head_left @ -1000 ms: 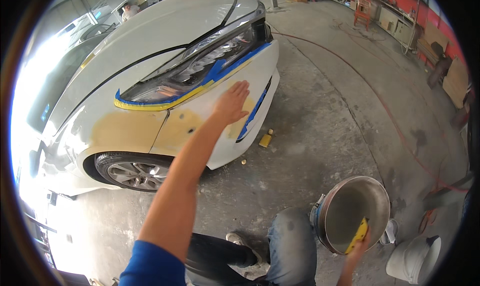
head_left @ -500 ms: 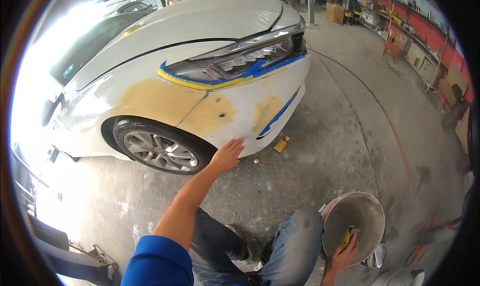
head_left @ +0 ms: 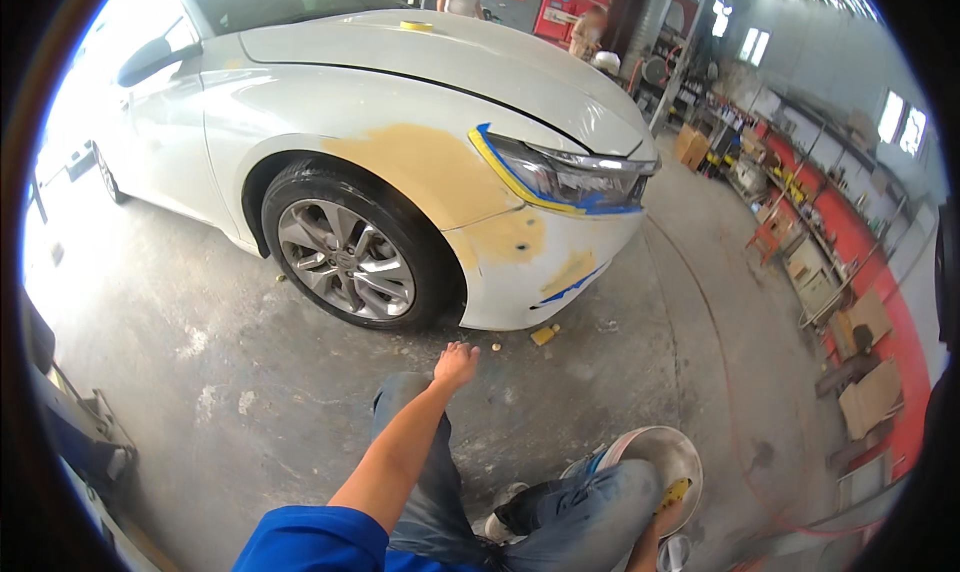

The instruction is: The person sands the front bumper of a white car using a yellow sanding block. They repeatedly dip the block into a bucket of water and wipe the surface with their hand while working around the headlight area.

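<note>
Our right hand [head_left: 668, 519] had its fingers closed on the yellow block [head_left: 678, 491], inside the bucket [head_left: 684, 454] whose round wall rose about them. Our left hand [head_left: 456, 365] had loosely bent fingers, seemingly free of any load, above the rough concrete floor [head_left: 300, 382]. We judged that the block wanted a thorough rinse and a light, flat hold along the curves. Ahead of the left fingers were the glossy white car [head_left: 290, 107], its matte tan patch [head_left: 420, 167] and rubber tyre [head_left: 437, 264].

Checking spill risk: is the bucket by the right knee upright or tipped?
Upright: the bucket stands mouth up, with the right hand and the yellow block at its opening. Its fill cannot be told.
</note>
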`<state>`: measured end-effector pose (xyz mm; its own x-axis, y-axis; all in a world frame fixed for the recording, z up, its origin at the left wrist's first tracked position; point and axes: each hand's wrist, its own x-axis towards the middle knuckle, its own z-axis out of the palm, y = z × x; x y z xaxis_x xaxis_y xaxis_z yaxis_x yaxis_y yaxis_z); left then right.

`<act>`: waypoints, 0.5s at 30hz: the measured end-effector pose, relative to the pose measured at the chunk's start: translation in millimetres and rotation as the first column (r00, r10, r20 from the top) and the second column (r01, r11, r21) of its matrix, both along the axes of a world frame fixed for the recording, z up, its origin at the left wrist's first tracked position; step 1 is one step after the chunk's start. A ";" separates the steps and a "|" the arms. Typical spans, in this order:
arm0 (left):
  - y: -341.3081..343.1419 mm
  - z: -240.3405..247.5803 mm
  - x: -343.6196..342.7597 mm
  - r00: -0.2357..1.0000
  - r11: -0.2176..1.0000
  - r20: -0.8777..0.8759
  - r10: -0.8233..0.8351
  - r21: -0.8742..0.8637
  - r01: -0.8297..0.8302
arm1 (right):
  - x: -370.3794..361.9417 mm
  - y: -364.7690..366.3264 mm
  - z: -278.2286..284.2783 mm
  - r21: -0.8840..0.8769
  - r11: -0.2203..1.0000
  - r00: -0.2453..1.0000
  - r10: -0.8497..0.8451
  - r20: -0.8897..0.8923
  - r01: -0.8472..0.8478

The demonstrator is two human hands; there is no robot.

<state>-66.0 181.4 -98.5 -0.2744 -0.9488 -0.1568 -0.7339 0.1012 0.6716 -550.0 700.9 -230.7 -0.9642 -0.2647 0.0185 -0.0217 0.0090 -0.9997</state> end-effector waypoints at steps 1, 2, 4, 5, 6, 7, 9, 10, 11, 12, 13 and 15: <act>3.9 4.0 -21.0 0.990 0.999 -0.142 0.012 -0.028 -0.016 | -48.9 26.5 21.5 -0.060 0.998 0.999 0.036 -0.037 -0.038; 17.3 16.3 -60.5 0.955 0.998 -0.295 0.004 0.060 0.014 | -100.9 76.8 78.1 -0.089 0.994 0.993 0.048 -0.106 -0.057; 13.7 18.0 -38.7 0.951 0.987 -0.298 0.085 0.157 -0.039 | -55.2 27.3 47.0 -0.305 0.948 0.984 -0.041 0.174 0.094; 9.6 19.2 -31.6 0.944 0.989 -0.309 0.115 0.126 -0.079 | -31.1 10.6 49.4 -0.148 0.988 0.998 -0.032 0.053 0.039; 3.9 18.7 -27.3 0.934 0.989 -0.330 0.140 0.096 -0.114 | -9.0 -5.7 61.7 0.018 1.000 0.997 -0.002 -0.074 0.003; 2.7 20.4 -31.0 0.919 0.988 -0.364 0.151 0.075 -0.133 | 2.6 -17.1 86.9 -0.129 0.992 0.996 0.018 0.092 -0.006; 7.0 25.9 -34.2 0.923 0.991 -0.362 0.128 0.082 -0.106 | 42.3 -41.1 141.1 -0.260 0.966 0.972 0.076 0.222 -0.016; 11.8 31.2 -42.6 0.920 0.993 -0.377 0.106 0.091 -0.077 | 54.0 -34.6 164.5 -0.237 0.971 0.983 0.080 0.164 -0.040; 20.6 34.1 -59.1 0.908 0.995 -0.411 0.087 0.078 -0.060 | 42.4 -14.2 185.4 -0.166 0.986 0.997 0.037 0.073 -0.024; 31.6 37.7 -74.7 0.889 0.994 -0.453 0.069 0.111 -0.020 | 28.1 12.0 200.1 -0.093 0.996 1.000 -0.007 -0.015 0.005; 31.3 37.4 -70.8 0.884 0.992 -0.462 0.067 0.125 -0.010 | 43.2 9.2 202.1 -0.125 0.990 0.996 -0.057 0.066 0.065; 26.2 42.5 -56.2 0.879 0.990 -0.469 0.081 0.139 -0.018 | 77.1 -17.8 219.7 -0.191 0.965 0.963 -0.131 0.236 0.178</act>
